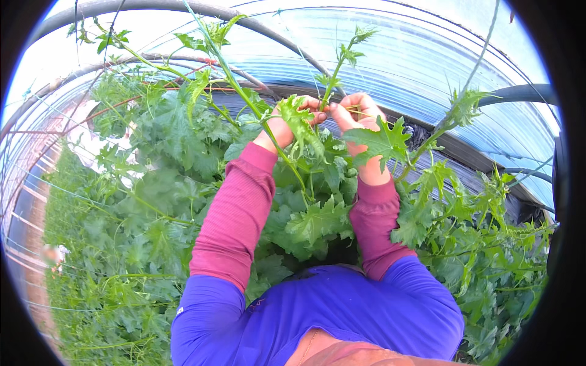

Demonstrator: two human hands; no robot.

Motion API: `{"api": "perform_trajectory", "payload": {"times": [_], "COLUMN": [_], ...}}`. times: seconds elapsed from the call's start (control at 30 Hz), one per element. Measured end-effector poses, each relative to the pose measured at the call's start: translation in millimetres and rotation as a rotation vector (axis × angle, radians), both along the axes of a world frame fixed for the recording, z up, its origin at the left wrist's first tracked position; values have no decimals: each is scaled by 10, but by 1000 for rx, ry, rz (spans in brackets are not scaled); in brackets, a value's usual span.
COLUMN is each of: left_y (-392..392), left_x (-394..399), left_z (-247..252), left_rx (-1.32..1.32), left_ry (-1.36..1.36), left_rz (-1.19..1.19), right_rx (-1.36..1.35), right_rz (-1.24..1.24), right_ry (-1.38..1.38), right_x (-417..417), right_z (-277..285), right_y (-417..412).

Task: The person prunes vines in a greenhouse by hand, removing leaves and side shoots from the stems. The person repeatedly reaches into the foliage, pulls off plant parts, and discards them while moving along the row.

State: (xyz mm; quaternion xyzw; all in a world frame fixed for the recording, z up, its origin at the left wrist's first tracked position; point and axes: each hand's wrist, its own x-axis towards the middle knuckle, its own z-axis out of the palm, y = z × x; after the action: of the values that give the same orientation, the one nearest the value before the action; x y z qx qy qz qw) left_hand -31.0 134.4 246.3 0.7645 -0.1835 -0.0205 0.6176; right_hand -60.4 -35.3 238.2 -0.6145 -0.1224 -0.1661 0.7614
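The fingertips of my left hand (277,130) close around the upright green stem of a climbing vine (333,82), just below its leafy tip. A curled lobed leaf (300,123) hides part of that hand. My right hand (371,110) is close beside it, thumb and fingers pinching a thin yellowish strand (353,109) at the stem. Whether the strand is a tendril or a tie, I cannot tell. A broad toothed leaf (380,139) covers part of the right palm and wrist.
A thicker vine stem (423,148) climbs a twine (480,50) on the right. Another stem (242,96) slants past my left wrist. Dense foliage (151,238) surrounds me. Metal hoops (274,34) carry plastic film (412,55) overhead. White cloth (98,142) shows among the plants at left.
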Motion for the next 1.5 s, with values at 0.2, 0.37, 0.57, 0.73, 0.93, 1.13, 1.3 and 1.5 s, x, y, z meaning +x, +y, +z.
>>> {"api": "perform_trajectory", "payload": {"times": [0.2, 0.37, 0.57, 0.73, 0.93, 1.13, 1.3, 1.5], "left_y": [185, 244, 106, 224, 118, 83, 13, 158], "left_x": [176, 241, 228, 236, 236, 197, 44, 165], "left_z": [-301, -460, -514, -306, 41, 112, 343, 283], "left_rx": [-159, -420, -509, -315, -68, -120, 169, 178], "left_ry": [149, 174, -49, 13, 23, -37, -128, -201], "left_rz": [96, 246, 224, 47, 122, 75, 156, 58], "right_rx": [721, 529, 247, 252, 20, -97, -375, -571], "right_rz": [254, 254, 57, 14, -160, -178, -283, -480], "right_ry": [-400, -217, -126, -220, -270, -506, -519, -539], "right_x": [-292, -459, -257, 24, 268, 468, 628, 615], "right_z": [47, 24, -147, -84, 172, 482, 471, 512], "right_y": [-118, -41, 43, 180, 231, 376, 341, 300]}}
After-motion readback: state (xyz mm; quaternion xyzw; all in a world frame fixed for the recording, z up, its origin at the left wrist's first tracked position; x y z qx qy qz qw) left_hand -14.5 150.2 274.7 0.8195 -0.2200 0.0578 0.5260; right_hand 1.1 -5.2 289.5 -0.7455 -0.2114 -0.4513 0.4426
